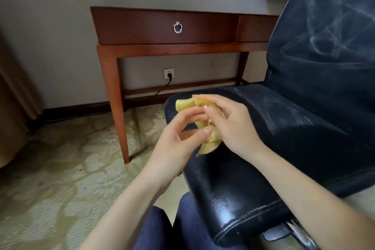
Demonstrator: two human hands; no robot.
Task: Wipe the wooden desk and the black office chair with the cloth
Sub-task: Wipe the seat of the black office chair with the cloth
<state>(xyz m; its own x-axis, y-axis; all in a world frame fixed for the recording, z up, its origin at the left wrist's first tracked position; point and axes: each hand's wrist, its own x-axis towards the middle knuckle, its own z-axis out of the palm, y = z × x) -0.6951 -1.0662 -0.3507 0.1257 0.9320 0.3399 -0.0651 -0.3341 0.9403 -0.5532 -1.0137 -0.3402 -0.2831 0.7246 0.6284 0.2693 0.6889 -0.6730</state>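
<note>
Knees (162, 229) in dark blue trousers: lowest in view, below and behind the grip. We judge a low stance, taken to reach the chair.

Item 1, cloth (183, 105): yellow, bunched and partly rolled, held in the air between both hands, above the chair seat and not touching it.

Item 2, right grip (230, 126): fingers curled round the bulk of the cloth, closed on it as the anchor.

Item 3, left grip (177, 138): thumb and fingertips pinching the cloth's near folds, palm otherwise hollow. We read this as refolding, to turn out a fresh face for wiping.

Item 4, black office chair (294, 128): seat directly under and right of the grip, backrest up and right of it. Pale dusty smears show on both, so we judge its wiping unfinished.

Item 5, wooden worktop (142, 26): beyond the grip and well apart from it. Its top is not visible from here, so we cannot tell its condition.

Item 6, ring pull (178, 28): on the drawer front.

Item 7, wall socket (168, 73): under the worktop, plug inserted.

Item 8, carpet (60, 168): patterned, left of the grip.
</note>
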